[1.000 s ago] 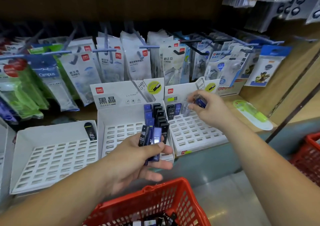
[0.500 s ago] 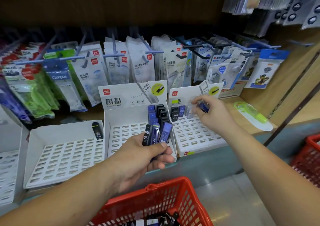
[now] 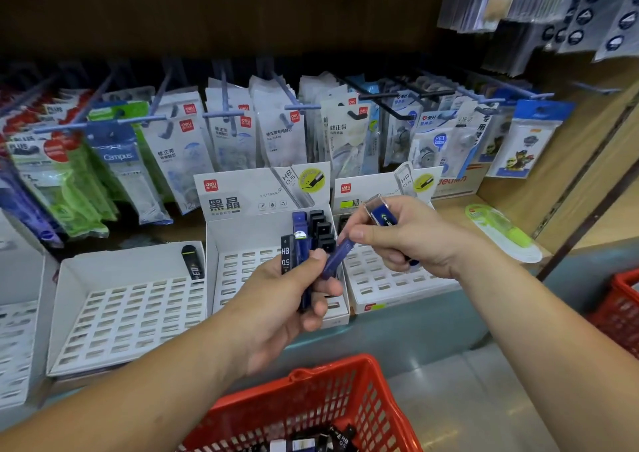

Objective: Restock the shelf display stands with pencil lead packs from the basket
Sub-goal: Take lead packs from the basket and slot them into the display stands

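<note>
My left hand [image 3: 283,299] grips a small bunch of lead packs [image 3: 294,254], black and blue, in front of the middle white display stand [image 3: 242,268]. My right hand [image 3: 408,240] holds a blue pack [image 3: 380,214] against the palm, and its thumb and finger pinch another blue pack [image 3: 337,258] at the left hand's bunch. The middle stand holds a short row of black and blue packs [image 3: 318,223] at its back right. Behind my right hand is the right stand [image 3: 383,278]. A red basket [image 3: 311,406] with loose packs sits below.
A left stand [image 3: 124,310] holds one black pack [image 3: 192,261]. Bagged correction tapes [image 3: 235,133] hang on hooks behind the stands. A green-and-white packet [image 3: 501,233] lies on the shelf at right. Another red basket [image 3: 622,310] shows at the right edge.
My right hand came back from the right stand toward my left hand and now pinches a blue pack from the bunch. The camera view shifted slightly down and left.
</note>
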Demonstrator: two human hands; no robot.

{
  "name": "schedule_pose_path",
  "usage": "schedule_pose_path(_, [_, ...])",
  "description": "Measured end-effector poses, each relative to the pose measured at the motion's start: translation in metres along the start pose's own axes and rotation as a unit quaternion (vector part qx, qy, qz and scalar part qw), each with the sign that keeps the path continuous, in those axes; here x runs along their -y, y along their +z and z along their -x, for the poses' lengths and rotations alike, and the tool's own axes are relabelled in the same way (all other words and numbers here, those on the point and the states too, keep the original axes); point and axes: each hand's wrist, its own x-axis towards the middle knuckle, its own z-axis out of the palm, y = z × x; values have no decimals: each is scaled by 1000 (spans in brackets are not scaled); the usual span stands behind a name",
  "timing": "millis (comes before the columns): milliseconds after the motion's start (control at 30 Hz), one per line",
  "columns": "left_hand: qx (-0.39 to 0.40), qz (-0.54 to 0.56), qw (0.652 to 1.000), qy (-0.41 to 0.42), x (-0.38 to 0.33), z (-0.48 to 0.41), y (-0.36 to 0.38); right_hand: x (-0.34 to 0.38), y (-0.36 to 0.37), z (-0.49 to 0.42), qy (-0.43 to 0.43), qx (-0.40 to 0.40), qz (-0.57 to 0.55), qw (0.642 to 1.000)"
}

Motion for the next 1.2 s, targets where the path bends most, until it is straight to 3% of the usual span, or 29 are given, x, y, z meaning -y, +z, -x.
schedule_pose_path(233, [-71, -110, 991, 24, 8, -5, -2, -9, -16, -8, -3, -182, 61, 981])
schedule_pose_path(400, [-65, -111, 992, -14, 10, -7, -5, -15, -25, -18, -47, -279, 218, 934])
schedule_pose_path(600, [-24, -88, 996, -13, 7, -2, -6, -38, -21, -34, -68, -259, 339, 902])
schedule_pose_path(833, [-49, -34, 998, -22, 5, 0, -10, -35, -24, -37, -59, -241, 324, 913])
schedule_pose_path(967, [-51, -75, 996, -29, 3, 3, -12, -35, -27, -38, -47, -237, 283, 928])
schedule_pose_path(1200, [-56, -20, 998, -27, 2, 3, -11, -41, -26, -43, -61, -258, 286, 921])
